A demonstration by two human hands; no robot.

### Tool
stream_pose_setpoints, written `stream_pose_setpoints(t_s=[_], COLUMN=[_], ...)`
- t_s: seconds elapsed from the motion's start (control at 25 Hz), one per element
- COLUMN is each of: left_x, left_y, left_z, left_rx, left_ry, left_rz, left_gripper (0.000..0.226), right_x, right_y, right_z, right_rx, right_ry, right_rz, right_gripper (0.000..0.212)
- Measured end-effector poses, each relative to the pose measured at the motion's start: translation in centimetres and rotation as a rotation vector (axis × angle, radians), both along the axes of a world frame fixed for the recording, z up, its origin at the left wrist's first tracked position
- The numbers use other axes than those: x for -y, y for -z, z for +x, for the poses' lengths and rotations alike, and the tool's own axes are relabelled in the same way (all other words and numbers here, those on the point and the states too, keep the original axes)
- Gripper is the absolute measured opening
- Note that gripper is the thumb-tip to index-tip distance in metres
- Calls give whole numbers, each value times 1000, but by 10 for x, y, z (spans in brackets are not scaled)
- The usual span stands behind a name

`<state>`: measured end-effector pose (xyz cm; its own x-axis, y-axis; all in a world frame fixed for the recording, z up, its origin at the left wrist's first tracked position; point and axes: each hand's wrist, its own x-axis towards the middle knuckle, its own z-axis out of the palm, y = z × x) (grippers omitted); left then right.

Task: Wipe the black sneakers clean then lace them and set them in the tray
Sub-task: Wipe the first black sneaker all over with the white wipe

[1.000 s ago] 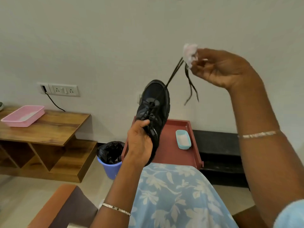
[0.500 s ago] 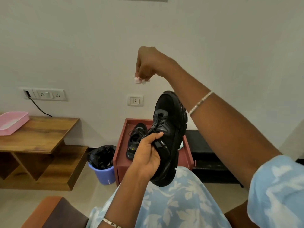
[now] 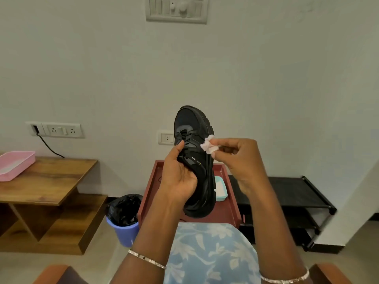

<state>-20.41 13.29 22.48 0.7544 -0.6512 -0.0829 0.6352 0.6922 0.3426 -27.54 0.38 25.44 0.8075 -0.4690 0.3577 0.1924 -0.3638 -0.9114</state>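
My left hand [image 3: 178,179] grips a black sneaker [image 3: 194,138] by its heel end and holds it upright, toe up, above the dark red tray [image 3: 229,203]. My right hand [image 3: 238,158] pinches a small crumpled white wipe [image 3: 208,146] against the sneaker's right side, by the laces. The second sneaker is hidden behind my left hand and the held shoe.
A light blue dish [image 3: 220,189] lies in the tray. A blue bin with a black liner [image 3: 124,218] stands left of the tray. A wooden table [image 3: 47,177] at left carries a pink tray [image 3: 14,165]. A black shoe rack [image 3: 287,197] stands at right.
My right hand let the laces drop and came down from above the shoe to its right side with the wipe. The view shifted, hiding the second sneaker in the tray.
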Motion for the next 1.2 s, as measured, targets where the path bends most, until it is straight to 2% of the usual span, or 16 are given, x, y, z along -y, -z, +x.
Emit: stream_pose_setpoints(t_s=[0.04,0.16,0.24,0.36,0.44,0.48,0.64,0.72,0.88,0.92,1.08,1.2], left_x=[3,9,9,3,0,0,4,4,1,1,3,-1], left_y=[-4,-6,1,9,12,13,17,20,22,22,16,17], left_z=[-1,-10,-17,-25,-30,-33,-43,-42,-41,-42,-51,-51], left_rx=[31,85,102,74,58,60,107,109,79,74,75,85], left_ry=[-6,-44,-49,-21,8,-4,-77,-97,-81,-79,-100,-107], left_rz=[8,-4,-15,-13,-11,-6,37,49,51,43,26,50], left_gripper=[46,48,52,54,46,40,32,32,38,39,35,36], right_x=[-3,-14,-20,-24,-22,-21,-25,-28,-25,-24,-27,-34], right_y=[5,12,16,21,22,22,25,29,26,25,25,31], right_z=[2,13,10,-11,-18,-14,10,5,-21,-20,-1,-10], right_rx=[25,96,89,-68,-121,-91,80,64,-119,-96,52,-1], right_ry=[9,131,173,-3,-104,-72,284,215,-66,-29,338,230], right_rz=[-22,-299,-393,-429,-420,-419,-510,-522,-468,-471,-525,-460], right_gripper=[27,22,19,17,17,17,17,16,13,13,14,10])
